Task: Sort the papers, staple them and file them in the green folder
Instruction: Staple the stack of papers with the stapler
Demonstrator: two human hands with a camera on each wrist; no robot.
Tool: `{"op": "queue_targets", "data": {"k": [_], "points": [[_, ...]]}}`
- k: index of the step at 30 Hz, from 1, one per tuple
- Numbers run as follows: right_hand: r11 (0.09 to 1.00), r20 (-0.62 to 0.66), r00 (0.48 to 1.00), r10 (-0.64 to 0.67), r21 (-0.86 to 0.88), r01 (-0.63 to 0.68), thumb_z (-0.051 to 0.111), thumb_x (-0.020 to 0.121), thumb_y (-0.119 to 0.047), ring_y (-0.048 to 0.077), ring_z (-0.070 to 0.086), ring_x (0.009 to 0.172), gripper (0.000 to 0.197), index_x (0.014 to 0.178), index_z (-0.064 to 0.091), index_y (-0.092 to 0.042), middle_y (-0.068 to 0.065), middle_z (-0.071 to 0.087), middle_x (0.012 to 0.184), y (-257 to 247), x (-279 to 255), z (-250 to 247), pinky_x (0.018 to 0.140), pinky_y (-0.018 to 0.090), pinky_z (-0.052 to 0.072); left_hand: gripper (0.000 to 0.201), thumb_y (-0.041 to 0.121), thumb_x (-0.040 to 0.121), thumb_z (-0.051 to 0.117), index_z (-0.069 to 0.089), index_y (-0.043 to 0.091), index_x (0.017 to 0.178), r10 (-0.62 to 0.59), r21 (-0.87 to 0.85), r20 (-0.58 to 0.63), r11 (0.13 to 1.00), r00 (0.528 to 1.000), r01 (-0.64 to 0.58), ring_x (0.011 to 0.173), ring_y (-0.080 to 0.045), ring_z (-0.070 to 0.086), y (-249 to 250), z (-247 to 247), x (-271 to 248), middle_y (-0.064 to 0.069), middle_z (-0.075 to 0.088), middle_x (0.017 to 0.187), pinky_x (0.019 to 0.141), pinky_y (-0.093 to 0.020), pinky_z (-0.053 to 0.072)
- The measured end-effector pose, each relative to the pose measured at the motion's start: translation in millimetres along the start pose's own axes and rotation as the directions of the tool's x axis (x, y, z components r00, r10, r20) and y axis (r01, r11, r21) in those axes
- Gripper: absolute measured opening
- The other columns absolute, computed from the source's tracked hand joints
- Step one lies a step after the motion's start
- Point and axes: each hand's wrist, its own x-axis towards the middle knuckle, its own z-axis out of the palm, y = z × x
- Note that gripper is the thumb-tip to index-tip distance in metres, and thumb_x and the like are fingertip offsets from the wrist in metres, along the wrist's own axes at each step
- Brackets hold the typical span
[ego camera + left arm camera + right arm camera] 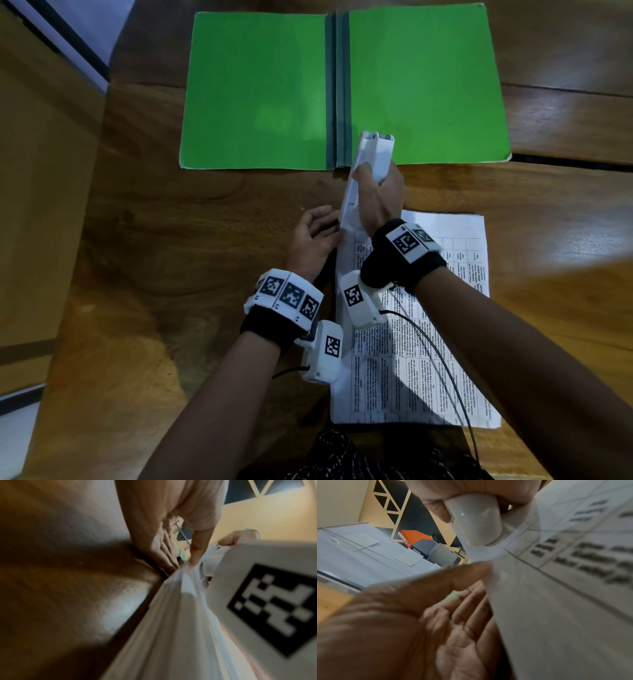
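The green folder (pixel 260 89) lies open and flat at the far side of the wooden table. A stack of printed papers (pixel 428 342) lies in front of me, its left edge lifted. My left hand (pixel 318 229) pinches the papers' top-left corner (pixel 171 615), thumb (pixel 197 545) on top and fingers underneath. My right hand (pixel 373 181) grips a white stapler (pixel 373 154) held nearly upright over that corner. In the right wrist view the stapler's nose (pixel 476 520) sits on the corner of the papers (pixel 565 601), just beyond my left thumb (pixel 453 577).
The wooden table (pixel 171 240) ends at a left edge with a floor drop beside it. Dark gaps run between its planks at the right. A black cable (pixel 445 370) from the wrist camera trails across the papers. Patterned clothing (pixel 342 455) shows at the near edge.
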Motion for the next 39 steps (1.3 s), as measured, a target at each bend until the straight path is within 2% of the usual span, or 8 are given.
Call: {"op": "queue_targets", "data": {"k": [8, 13, 15, 18, 22, 28, 32, 39], "points": [[0.991, -0.022, 1.000, -0.022, -0.133, 0.019, 0.051, 0.086, -0.033, 0.012, 0.049, 0.058, 0.021, 0.068, 0.045, -0.023, -0.007, 0.048, 0.063, 8, 5, 9, 0.056, 0.027, 0.046, 0.042, -0.022, 0.080, 0.051, 0.049, -0.015, 0.122, -0.074, 0.025, 0.037, 0.997, 0.997, 0.073, 0.074, -0.011, 0.062, -2, 0, 8, 0.003, 0.072, 0.076, 0.072, -0.022, 0.053], [0.975, -0.060, 0.998, 0.030, -0.219, -0.043, 0.047, 0.083, -0.047, 0.030, 0.061, 0.078, 0.029, 0.067, 0.048, -0.022, 0.004, 0.055, 0.074, 9, 11, 15, 0.069, 0.040, 0.051, 0.046, -0.025, 0.079, 0.046, 0.049, -0.013, 0.124, -0.062, 0.011, 0.017, 0.998, 0.998, 0.062, 0.061, 0.000, 0.065, -3, 0, 11, -0.019, 0.060, 0.112, 0.063, -0.015, 0.054], [0.967, -0.055, 0.997, 0.061, -0.245, -0.072, 0.045, 0.082, -0.049, 0.032, 0.062, 0.079, 0.035, 0.062, 0.047, -0.021, 0.006, 0.056, 0.073, 8, 12, 14, 0.072, 0.044, 0.051, 0.045, -0.024, 0.080, 0.047, 0.049, -0.013, 0.124, -0.069, 0.002, 0.019, 0.998, 0.997, 0.069, 0.055, 0.005, 0.065, -5, -1, 13, -0.009, 0.070, 0.094, 0.060, -0.013, 0.054], [0.959, -0.007, 0.998, 0.068, -0.277, -0.067, 0.046, 0.087, -0.045, 0.028, 0.056, 0.066, 0.043, 0.052, 0.039, -0.021, 0.004, 0.052, 0.064, 6, 15, 11, 0.064, 0.037, 0.048, 0.042, -0.021, 0.080, 0.051, 0.050, -0.014, 0.122, -0.072, 0.047, 0.021, 0.996, 0.997, 0.071, 0.063, -0.004, 0.064, -4, -2, 14, 0.010, 0.071, 0.065, 0.064, -0.016, 0.054], [0.968, 0.058, 0.996, 0.067, -0.248, -0.051, 0.047, 0.091, -0.041, 0.015, 0.039, 0.049, 0.043, 0.053, 0.036, -0.024, -0.006, 0.040, 0.055, 4, 18, 3, 0.050, 0.024, 0.033, 0.039, -0.021, 0.080, 0.051, 0.053, -0.006, 0.117, -0.036, 0.126, 0.006, 0.991, 0.999, 0.035, 0.070, -0.011, 0.058, 5, 2, 11, 0.000, 0.062, 0.074, 0.053, -0.009, 0.053], [0.996, -0.070, 0.998, 0.006, -0.087, -0.012, 0.046, 0.094, -0.033, 0.014, 0.054, 0.066, 0.024, 0.077, 0.047, -0.016, -0.005, 0.050, 0.071, -22, 23, -23, 0.061, 0.031, 0.054, 0.028, -0.004, 0.082, 0.062, 0.061, -0.004, 0.110, 0.004, 0.416, 0.011, 0.909, 1.000, -0.008, 0.089, -0.018, 0.053, 14, 33, 15, -0.018, 0.065, 0.097, 0.072, -0.028, 0.045], [0.997, -0.166, 0.984, 0.066, 0.037, -0.061, 0.050, 0.090, -0.026, 0.022, 0.055, 0.084, 0.018, 0.094, 0.052, -0.009, 0.007, 0.055, 0.093, -40, 39, -63, 0.074, 0.035, 0.050, 0.015, 0.011, 0.092, 0.052, 0.066, 0.005, 0.096, 0.109, 0.446, -0.070, 0.892, 0.992, -0.067, 0.054, -0.007, 0.043, 12, 60, 14, -0.008, 0.056, 0.078, 0.039, -0.004, 0.033], [0.948, -0.264, 0.938, 0.226, -0.162, -0.274, 0.056, 0.082, -0.018, 0.030, 0.058, 0.104, 0.049, 0.125, 0.042, 0.001, 0.018, 0.057, 0.115, -35, 82, -166, 0.075, 0.029, 0.042, 0.019, 0.019, 0.093, 0.050, 0.054, 0.011, 0.077, 0.071, 0.481, -0.115, 0.876, 0.991, -0.007, 0.056, -0.015, 0.041, 1, 94, 15, -0.004, 0.047, 0.061, 0.055, -0.021, 0.034]]}}
